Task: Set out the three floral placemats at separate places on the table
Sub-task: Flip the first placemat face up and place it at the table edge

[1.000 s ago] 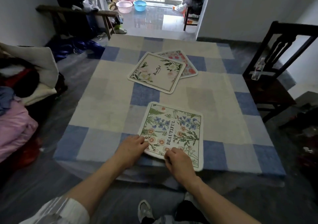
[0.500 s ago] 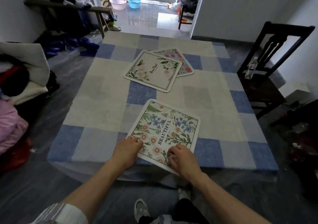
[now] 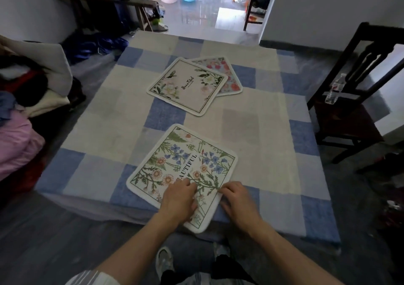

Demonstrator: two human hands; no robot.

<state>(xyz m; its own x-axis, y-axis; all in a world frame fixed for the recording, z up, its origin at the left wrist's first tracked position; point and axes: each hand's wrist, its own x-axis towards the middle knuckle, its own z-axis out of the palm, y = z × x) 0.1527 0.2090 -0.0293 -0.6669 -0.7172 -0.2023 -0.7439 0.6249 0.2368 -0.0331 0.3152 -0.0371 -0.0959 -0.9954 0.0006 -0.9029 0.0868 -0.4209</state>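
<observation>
Hands lie on the green mat at lower centre of the bench: left hand flat, right hand pinching its edge. Pink mat overlaps red mat above.

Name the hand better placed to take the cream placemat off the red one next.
Probably the left hand: the cream placemat lies up-left of centre, overlapping the red-flowered placemat. The right hand sits on the near placemat edge.
</observation>
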